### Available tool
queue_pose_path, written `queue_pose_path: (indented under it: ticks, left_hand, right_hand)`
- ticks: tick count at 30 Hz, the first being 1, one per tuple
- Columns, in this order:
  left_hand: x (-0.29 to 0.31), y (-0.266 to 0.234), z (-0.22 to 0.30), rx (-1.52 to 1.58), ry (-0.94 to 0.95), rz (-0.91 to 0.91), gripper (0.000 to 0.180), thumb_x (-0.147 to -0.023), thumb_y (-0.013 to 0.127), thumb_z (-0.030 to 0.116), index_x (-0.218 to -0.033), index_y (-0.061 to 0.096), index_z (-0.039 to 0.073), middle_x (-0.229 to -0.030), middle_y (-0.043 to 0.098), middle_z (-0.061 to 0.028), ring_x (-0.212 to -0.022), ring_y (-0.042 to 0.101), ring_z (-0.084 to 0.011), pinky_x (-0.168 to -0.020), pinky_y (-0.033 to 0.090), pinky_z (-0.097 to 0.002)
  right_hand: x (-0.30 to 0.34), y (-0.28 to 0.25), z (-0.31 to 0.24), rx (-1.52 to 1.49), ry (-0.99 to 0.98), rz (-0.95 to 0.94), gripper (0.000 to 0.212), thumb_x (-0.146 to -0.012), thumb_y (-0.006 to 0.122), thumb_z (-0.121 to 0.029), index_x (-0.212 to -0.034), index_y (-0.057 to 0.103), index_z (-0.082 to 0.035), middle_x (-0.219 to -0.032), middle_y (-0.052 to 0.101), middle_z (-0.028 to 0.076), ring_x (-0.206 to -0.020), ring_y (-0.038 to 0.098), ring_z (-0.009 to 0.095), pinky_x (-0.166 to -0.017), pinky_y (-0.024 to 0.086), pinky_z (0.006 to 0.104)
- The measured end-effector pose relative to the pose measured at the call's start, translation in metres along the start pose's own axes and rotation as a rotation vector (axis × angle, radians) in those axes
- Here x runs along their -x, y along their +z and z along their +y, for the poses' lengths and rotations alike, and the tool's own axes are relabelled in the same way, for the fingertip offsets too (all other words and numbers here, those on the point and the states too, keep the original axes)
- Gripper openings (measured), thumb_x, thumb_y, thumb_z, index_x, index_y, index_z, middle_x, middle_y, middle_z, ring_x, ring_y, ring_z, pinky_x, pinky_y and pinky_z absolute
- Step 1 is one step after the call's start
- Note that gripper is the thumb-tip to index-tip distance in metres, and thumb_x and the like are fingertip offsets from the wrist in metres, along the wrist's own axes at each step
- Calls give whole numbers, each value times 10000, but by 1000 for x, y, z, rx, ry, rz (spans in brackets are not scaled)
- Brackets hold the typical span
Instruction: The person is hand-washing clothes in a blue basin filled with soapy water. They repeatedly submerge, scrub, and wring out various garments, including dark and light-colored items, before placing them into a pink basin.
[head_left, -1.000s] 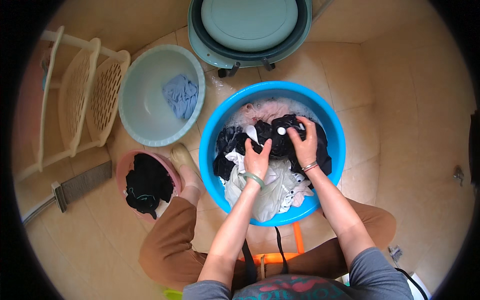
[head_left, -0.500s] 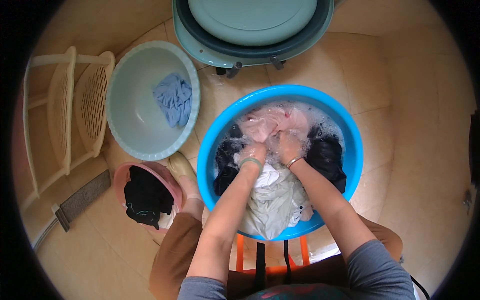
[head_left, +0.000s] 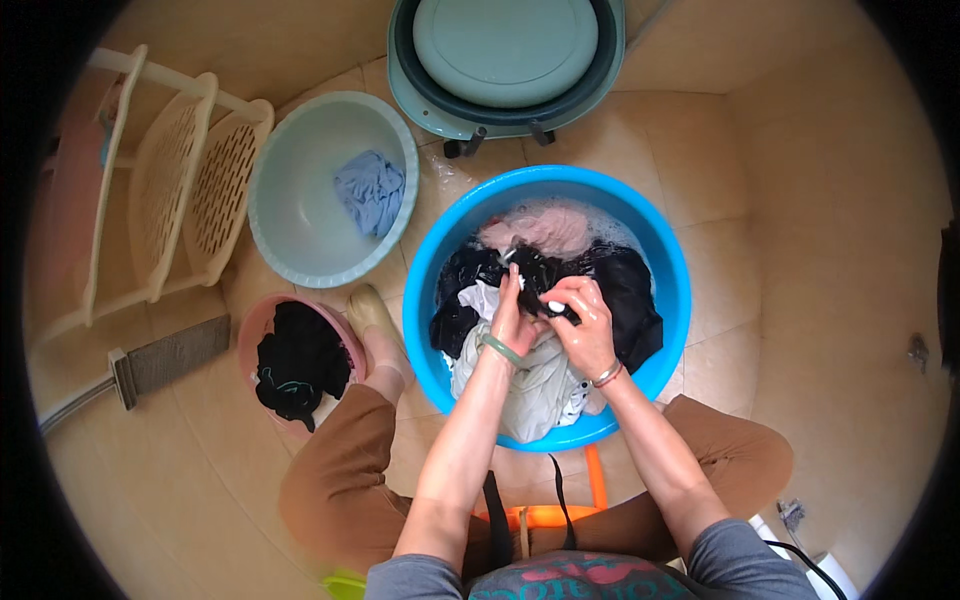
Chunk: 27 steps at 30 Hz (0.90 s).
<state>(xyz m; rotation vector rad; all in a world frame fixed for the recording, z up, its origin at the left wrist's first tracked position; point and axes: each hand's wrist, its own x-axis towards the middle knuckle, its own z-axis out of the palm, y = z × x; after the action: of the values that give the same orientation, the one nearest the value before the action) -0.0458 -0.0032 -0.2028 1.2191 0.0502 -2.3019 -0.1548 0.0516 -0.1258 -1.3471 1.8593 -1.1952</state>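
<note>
A round blue basin (head_left: 680, 290) holds wet laundry in foamy water. Above the laundry, both my hands are on a black garment (head_left: 538, 272), with small white spots near my fingers. My left hand (head_left: 512, 322), a green bangle at its wrist, has an upward finger against the cloth and seems to grip it; its other fingers are partly hidden. My right hand (head_left: 585, 322), wearing a silver bangle, pinches the black cloth with bent fingers. Pale grey-white cloth (head_left: 530, 395) lies below my hands, a pink garment (head_left: 550, 230) beyond them, and dark cloth (head_left: 628, 300) to the right.
A pale green basin (head_left: 290, 210) with a blue cloth (head_left: 370, 190) stands at the far left. Nearer is a pink tub (head_left: 250, 345) with black clothes (head_left: 300, 360). A cream rack (head_left: 225, 190), a grey brush-like head on a pole (head_left: 180, 355) and a folded teal basin (head_left: 505, 50) stand around.
My hands have come up out of the suds and drawn nearer, now with the black garment between them. The pink garment lies free at the far side. The view has shifted slightly.
</note>
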Motion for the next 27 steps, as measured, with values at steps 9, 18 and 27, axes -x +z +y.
queue_pose_path:
  ticks: [9, 18, 27]
  left_hand:
    - [72, 25, 7, 216, -167, -267, 487, -885, 631, 436, -1198, 616, 63, -1109, 679, -116, -974, 668, -263, -871, 544, -401]
    - [83, 4, -51, 307, -227, 18, 289, -924, 542, 168, -1173, 623, 45, -1189, 647, -136, -1088, 614, -268, -958, 487, -466]
    - [137, 21, -62, 464, -177, -402, 327, -960, 499, 253, -1197, 610, 58, -1219, 625, -110, -1112, 592, -261, -1001, 455, -449]
  right_hand:
    - [42, -78, -107, -180, -105, -395, 251, -610, 615, 91, -799, 680, -61, -823, 589, 57, -796, 562, 227, -713, 458, 325]
    - [-3, -108, -64, -529, 266, 58, 248, -805, 700, -55, -1041, 632, -26, -1023, 608, 19, -967, 558, 126, -897, 426, 257]
    - [56, -27, 23, -1551, 772, -79, 610, -950, 466, -557, -1294, 530, -58, -1224, 611, 74, -1090, 598, 218, -947, 496, 348]
